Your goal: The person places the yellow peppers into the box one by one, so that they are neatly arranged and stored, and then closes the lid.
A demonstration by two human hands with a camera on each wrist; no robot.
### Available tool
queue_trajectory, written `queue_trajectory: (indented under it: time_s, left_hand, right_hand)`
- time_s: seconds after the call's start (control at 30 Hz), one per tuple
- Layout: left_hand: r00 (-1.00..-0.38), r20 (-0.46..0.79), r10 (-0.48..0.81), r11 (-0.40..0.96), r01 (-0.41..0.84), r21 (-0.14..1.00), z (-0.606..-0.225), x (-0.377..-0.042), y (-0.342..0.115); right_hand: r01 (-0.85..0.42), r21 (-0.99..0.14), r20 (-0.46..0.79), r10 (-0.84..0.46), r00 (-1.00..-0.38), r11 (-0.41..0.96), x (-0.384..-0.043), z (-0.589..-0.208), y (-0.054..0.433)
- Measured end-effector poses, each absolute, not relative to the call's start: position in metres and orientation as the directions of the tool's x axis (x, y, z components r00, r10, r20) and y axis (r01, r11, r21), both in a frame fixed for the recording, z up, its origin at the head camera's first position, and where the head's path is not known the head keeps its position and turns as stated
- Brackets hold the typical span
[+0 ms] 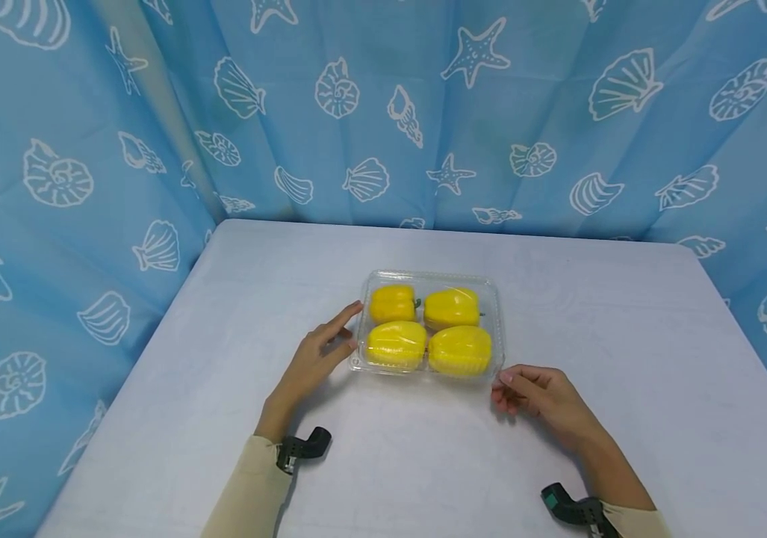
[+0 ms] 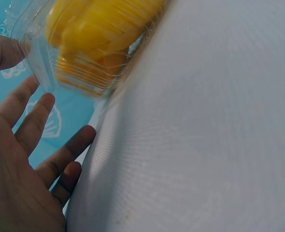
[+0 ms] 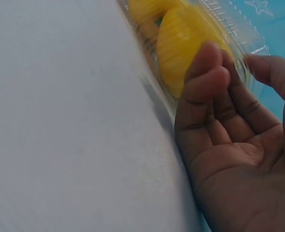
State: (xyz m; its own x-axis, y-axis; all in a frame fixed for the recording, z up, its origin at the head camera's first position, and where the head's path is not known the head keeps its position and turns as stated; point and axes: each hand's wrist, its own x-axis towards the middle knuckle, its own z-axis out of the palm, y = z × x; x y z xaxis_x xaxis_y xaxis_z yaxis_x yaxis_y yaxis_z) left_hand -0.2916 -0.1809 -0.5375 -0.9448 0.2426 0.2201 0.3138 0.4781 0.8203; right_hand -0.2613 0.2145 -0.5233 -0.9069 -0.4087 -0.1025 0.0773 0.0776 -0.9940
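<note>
A clear plastic clamshell box (image 1: 437,279) sits on the white-covered table with its lid lying over several yellow bell peppers (image 1: 452,308). At its left side is my left hand (image 1: 316,355), fingers spread and fairly straight, fingertips against or very near the wall. In the left wrist view the thumb and fingers stand around a corner of the box (image 2: 42,67). My right hand (image 1: 541,396) pinches the front right corner between thumb and index finger, its other fingers curled below. The right wrist view shows that thumb at the box's edge (image 3: 246,67).
A white cloth (image 1: 396,463) covers the table, whose far edge runs along a blue curtain (image 1: 370,112) printed with shells and starfish. Each wrist carries a black camera mount, the left (image 1: 304,446) and the right (image 1: 574,508).
</note>
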Motion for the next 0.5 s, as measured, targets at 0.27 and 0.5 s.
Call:
queue_trajectory:
  time_s: [0.27, 0.5]
  left_hand:
    - [-0.947, 0.215, 0.237, 0.485, 0.307, 0.819, -0.5363, -0.2905, -0.1803]
    - [-0.951, 0.206, 0.232, 0.488, 0.297, 0.821, -0.5356, -0.2906, -0.1797]
  right_hand:
    - [0.123, -0.992, -0.105, -0.389, -0.915, -0.023, -0.2585, -0.5203, 0.2097]
    - [0.159, -0.985, -0.125, -0.337, -0.933, -0.073, -0.2577, -0.5216, 0.2044]
